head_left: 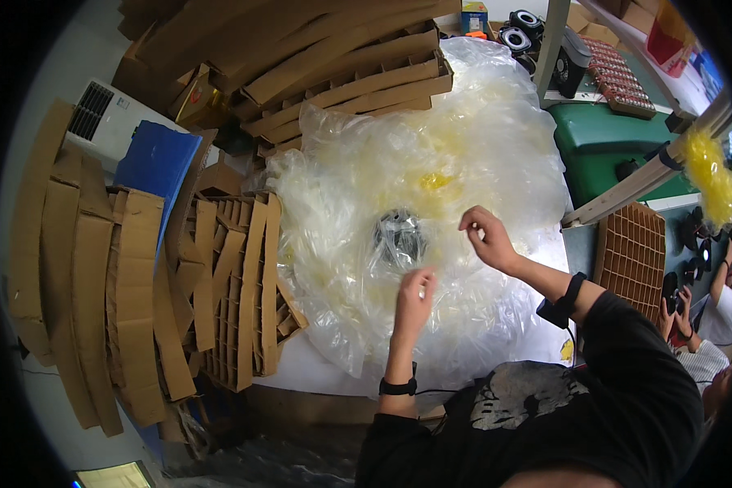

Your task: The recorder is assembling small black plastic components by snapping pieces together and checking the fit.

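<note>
A round black part point(399, 232) with a dark ribbed rim, perhaps a speaker, lies under clear plastic film. Around it spreads a large heap of clear plastic bags point(333, 244) with a yellowish tint. Just below the part, my left hand point(415, 301) has its fingers drawn together at the film; what they pinch, if anything, is not visible. My right hand point(488, 237) is raised to the right of the part, apart from it, fingers curled toward the thumb. Whether a bit of film is between those fingertips I cannot make out.
Cardboard dividers point(244, 293) stand stacked at left, with more cardboard point(350, 81) behind. A blue board point(156, 167) leans there. To the right are a green bin point(610, 146), a metal post point(626, 191) and a divider tray point(630, 260). Another person's hands point(677, 313) hold a black part.
</note>
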A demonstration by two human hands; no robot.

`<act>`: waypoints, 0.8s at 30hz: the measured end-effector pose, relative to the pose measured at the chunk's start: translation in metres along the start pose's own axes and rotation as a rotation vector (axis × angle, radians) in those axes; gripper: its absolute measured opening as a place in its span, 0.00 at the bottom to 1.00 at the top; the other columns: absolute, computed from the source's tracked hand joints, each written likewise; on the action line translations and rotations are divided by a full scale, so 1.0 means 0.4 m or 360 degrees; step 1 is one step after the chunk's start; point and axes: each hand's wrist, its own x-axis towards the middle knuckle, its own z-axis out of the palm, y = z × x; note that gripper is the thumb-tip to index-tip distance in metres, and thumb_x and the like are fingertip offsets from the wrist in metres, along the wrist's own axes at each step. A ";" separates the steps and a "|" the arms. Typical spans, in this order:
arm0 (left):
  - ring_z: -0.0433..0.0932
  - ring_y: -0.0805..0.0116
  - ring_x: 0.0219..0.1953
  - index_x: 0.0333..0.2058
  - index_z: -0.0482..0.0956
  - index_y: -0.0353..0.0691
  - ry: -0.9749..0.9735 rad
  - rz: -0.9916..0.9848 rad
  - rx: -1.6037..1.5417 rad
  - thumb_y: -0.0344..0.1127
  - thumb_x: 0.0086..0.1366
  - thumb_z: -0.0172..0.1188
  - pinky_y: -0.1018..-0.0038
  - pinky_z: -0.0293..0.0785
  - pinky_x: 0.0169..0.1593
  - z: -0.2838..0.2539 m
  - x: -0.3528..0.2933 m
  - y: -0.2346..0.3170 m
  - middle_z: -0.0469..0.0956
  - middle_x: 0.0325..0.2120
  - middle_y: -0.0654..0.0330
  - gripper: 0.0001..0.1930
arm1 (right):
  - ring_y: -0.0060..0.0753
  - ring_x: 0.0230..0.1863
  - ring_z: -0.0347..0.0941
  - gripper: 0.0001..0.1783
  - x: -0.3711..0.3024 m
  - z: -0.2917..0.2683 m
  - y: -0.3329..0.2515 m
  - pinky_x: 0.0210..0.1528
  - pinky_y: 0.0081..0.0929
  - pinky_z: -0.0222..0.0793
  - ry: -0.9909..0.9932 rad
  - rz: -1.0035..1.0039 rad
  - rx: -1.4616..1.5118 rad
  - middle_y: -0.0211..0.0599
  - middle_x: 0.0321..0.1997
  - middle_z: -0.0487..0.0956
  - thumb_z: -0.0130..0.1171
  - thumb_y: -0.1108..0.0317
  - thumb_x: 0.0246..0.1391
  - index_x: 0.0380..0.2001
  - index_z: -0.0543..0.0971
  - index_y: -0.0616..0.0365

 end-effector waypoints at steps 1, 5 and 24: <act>0.73 0.59 0.36 0.42 0.74 0.36 0.0287 -0.0002 0.0100 0.35 0.58 0.59 0.65 0.68 0.42 -0.014 0.013 -0.011 0.75 0.32 0.55 0.14 | 0.40 0.43 0.72 0.09 0.009 0.016 -0.018 0.43 0.32 0.68 -0.0030 -0.0358 -0.0087 0.41 0.40 0.74 0.51 0.80 0.46 0.33 0.74 0.59; 0.72 0.55 0.39 0.39 0.74 0.36 0.0883 0.0004 0.0741 0.38 0.59 0.59 0.63 0.66 0.45 -0.034 0.109 -0.049 0.75 0.34 0.55 0.14 | 0.47 0.51 0.67 0.20 0.024 0.116 -0.032 0.51 0.38 0.64 -0.0156 -0.0757 -0.0359 0.39 0.48 0.72 0.61 0.70 0.44 0.44 0.73 0.54; 0.68 0.54 0.44 0.40 0.71 0.40 0.0612 0.0093 0.0833 0.45 0.55 0.63 0.62 0.65 0.46 -0.021 0.144 -0.085 0.72 0.36 0.57 0.19 | 0.38 0.42 0.68 0.09 0.058 0.052 0.072 0.44 0.33 0.65 -0.0161 -0.0877 -0.0629 0.34 0.38 0.71 0.59 0.75 0.38 0.27 0.73 0.54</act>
